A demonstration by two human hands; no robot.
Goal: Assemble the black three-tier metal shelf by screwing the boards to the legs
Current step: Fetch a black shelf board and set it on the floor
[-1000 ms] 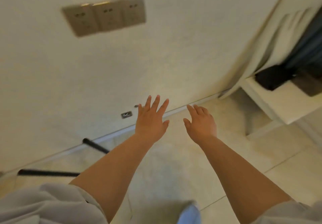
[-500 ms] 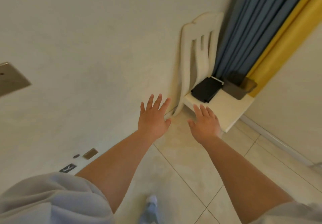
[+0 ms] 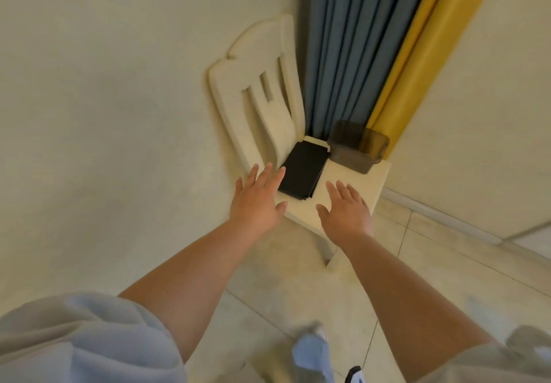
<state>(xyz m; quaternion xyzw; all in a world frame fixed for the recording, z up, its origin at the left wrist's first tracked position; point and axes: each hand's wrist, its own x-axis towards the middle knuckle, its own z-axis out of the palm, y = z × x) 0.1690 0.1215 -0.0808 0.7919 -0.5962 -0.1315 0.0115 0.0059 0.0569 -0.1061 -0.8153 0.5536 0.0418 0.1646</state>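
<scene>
- Now the view has swung right along the wall [image 3: 104, 114]: the socket plate and the black rods on the floor a second ago are out of frame, and a pale chair [image 3: 262, 96] in the corner fills the middle.
- Beside it on the right hang a blue curtain [image 3: 343, 54] and a yellow curtain [image 3: 417, 69], reaching down behind the seat.
- Both arms are stretched toward that seat, so my read is the person has turned away from the legs to fetch the next parts.
- On the seat lies a stack of black boards [image 3: 304, 169], flat, at the seat's far left against the chair back.
- Its long axis runs from near-left to far-right, with the near short edge pointing at the hands.
- Just right of it, at the seat's far edge, sits a smoky translucent box [image 3: 354, 147]; its contents cannot be made out.
- The left hand [image 3: 258, 200] hovers with fingers straight and spread, tips at the stack's near-left corner; contact is unclear.
- The right hand [image 3: 347, 211] hangs over bare seat, fingers loosely apart, holding nothing.
- Nothing is gripped yet, so the screwing looks some way off.
</scene>
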